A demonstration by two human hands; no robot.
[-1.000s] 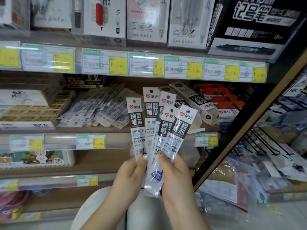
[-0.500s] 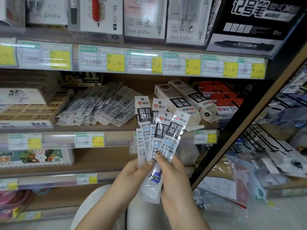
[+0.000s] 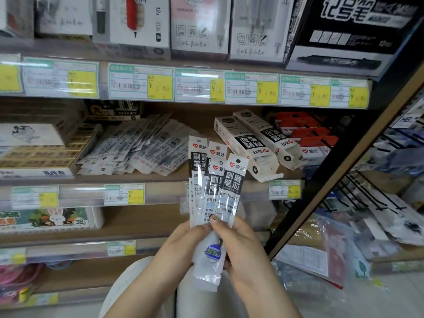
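Observation:
Several pen refill packets [image 3: 220, 187], white and black with red heart logos, stand upright as a narrow fan in front of the middle shelf. My left hand [image 3: 183, 244] grips the bundle from the left, thumb on its front. From the right, my right hand [image 3: 238, 246] grips the same bundle, thumb tip next to the left thumb. The packets' lower ends hang below both hands.
A loose pile of similar refill packets [image 3: 135, 150] lies on the middle shelf [image 3: 160, 180]. Two white refill boxes [image 3: 254, 143] lie to its right, red-topped packs [image 3: 307, 136] behind. Price labels [image 3: 140, 81] line the shelf edges. A black post [image 3: 321, 180] slants at the right.
The fanned packets have been drawn together into a tighter bundle and lowered. Both thumbs have closed toward each other on the front.

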